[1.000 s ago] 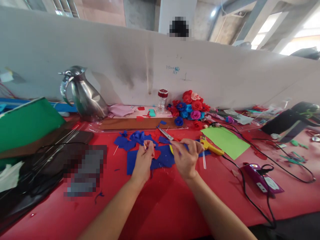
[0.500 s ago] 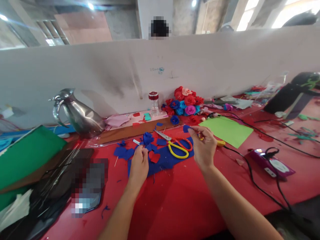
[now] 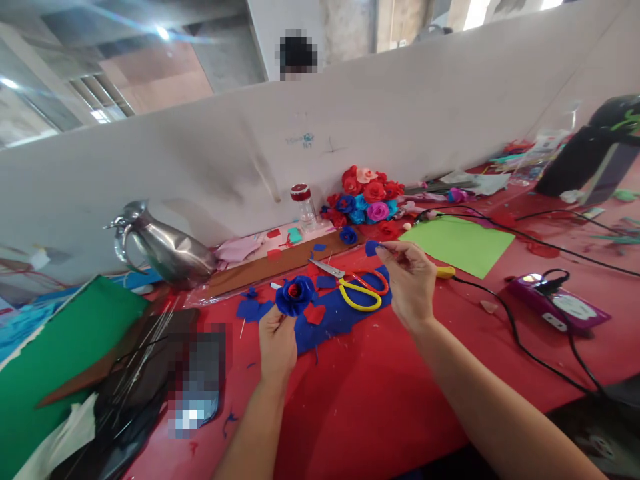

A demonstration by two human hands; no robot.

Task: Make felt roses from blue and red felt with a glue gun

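Note:
Pinched in my left hand (image 3: 278, 340) is a blue paper flower (image 3: 296, 295) with a red centre, its face turned up toward me. My right hand (image 3: 411, 280) is closed on a small blue petal (image 3: 372, 249) at its fingertips, a short way to the right of the flower. Between the hands, scissors (image 3: 361, 289) with one yellow and one red handle lie over a blue sheet (image 3: 327, 332). A red petal (image 3: 315, 314) rests on that sheet, and blue scraps (image 3: 253, 310) lie left of the flower.
Finished paper flowers (image 3: 370, 200) are heaped at the wall beside a red-lidded glass jar (image 3: 305, 210). A steel jug (image 3: 165, 247) stands back left, a phone (image 3: 203, 373) nearer. On the right are a green sheet (image 3: 457, 243), a purple power strip (image 3: 557, 303) and black cords.
My left hand has turned the flower up, so its red centre now faces me. The right hand still pinches the petal in nearly the same place. The camera view has tilted.

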